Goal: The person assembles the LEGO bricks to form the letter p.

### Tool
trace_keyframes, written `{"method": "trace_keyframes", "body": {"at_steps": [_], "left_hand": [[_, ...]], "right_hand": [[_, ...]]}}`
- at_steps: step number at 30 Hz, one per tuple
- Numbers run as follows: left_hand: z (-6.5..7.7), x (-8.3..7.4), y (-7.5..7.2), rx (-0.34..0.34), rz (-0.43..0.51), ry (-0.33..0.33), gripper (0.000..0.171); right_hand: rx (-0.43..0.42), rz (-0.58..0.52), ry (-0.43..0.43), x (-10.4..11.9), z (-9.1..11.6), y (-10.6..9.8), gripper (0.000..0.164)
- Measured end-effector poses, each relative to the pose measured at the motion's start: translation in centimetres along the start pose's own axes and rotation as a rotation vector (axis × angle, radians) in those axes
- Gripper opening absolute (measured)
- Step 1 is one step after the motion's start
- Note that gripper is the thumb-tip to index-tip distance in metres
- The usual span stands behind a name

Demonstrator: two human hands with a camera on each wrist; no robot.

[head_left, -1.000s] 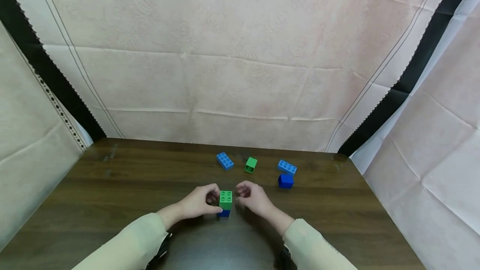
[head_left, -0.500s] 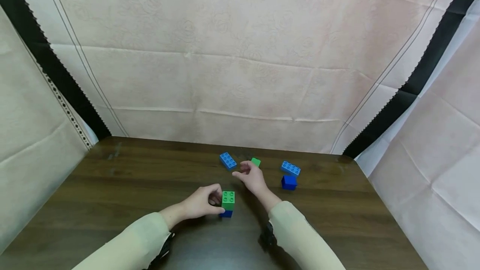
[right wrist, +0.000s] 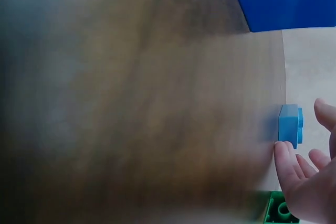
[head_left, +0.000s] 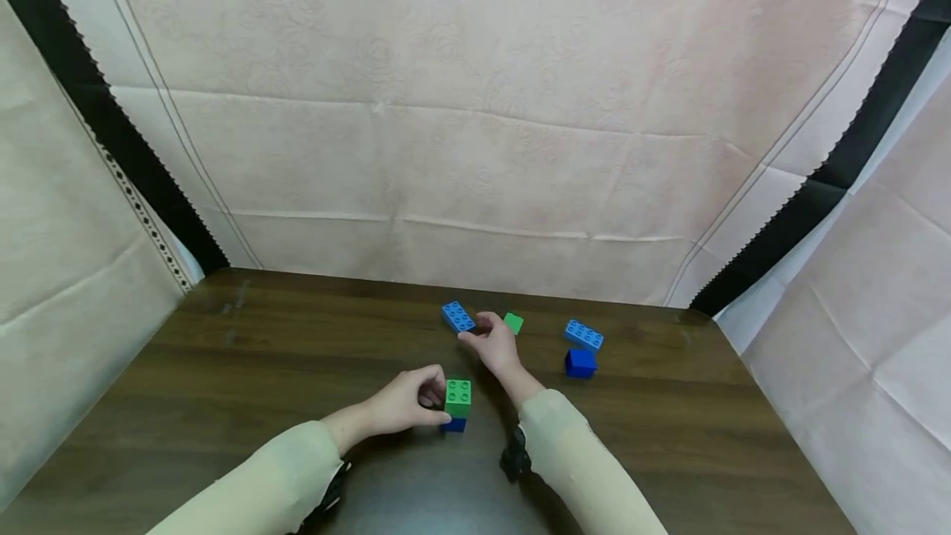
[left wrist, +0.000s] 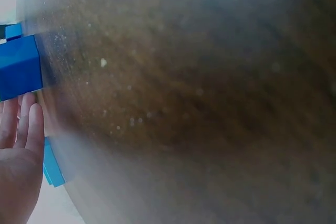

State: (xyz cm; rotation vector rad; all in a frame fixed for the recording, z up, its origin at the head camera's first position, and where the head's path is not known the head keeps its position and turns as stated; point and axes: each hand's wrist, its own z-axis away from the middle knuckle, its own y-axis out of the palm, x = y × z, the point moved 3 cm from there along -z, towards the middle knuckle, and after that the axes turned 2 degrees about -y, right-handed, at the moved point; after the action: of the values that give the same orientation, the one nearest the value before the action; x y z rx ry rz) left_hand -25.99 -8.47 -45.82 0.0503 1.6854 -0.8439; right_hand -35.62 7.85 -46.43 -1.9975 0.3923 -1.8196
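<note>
In the head view, a green brick [head_left: 458,400] sits on top of a dark blue brick [head_left: 454,425], forming a small upright stack. My left hand [head_left: 407,400] holds this stack from its left side, thumb at the front near the seam. The stack's blue brick [left wrist: 21,67] also shows in the left wrist view, above the fingers. Farther back, my right hand [head_left: 496,347] is beside a light blue brick [head_left: 457,316], thumb and fingers apart. The right wrist view shows its fingertips close to that light blue brick [right wrist: 288,127]; whether they touch is unclear.
Just behind the right hand lies a loose green brick [head_left: 514,322], partly hidden. Another light blue brick [head_left: 584,334] and a dark blue brick [head_left: 580,363] are close together to the right. A pale cloth wall [head_left: 475,188] rises behind the wooden table [head_left: 297,345].
My right hand has moved away from beside the stack, back across the table to the light blue brick. The left hand stays at the stack. The head view has shifted slightly.
</note>
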Motion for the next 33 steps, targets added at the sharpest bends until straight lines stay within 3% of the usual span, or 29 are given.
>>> {"method": "trace_keyframes", "body": {"at_steps": [5,16,25,33], "left_hand": [[0.2,0.0,0.0,0.003,0.0,-0.014,0.027],[0.1,-0.1,0.0,0.012,0.008,-0.023,0.027],[0.1,0.0,-0.2,0.012,-0.014,-0.029,0.026],[0.1,-0.1,-0.2,0.019,-0.005,-0.037,0.026]], "right_hand": [[-0.001,0.001,0.02,-0.3,-0.7,0.5,0.051],[0.03,0.176,-0.021,-0.3,-1.7,1.2,0.056],[0.043,0.261,-0.017,-0.2,-2.0,1.4,0.045],[0.037,0.294,0.0,-0.1,-2.2,1.4,0.047]]}}
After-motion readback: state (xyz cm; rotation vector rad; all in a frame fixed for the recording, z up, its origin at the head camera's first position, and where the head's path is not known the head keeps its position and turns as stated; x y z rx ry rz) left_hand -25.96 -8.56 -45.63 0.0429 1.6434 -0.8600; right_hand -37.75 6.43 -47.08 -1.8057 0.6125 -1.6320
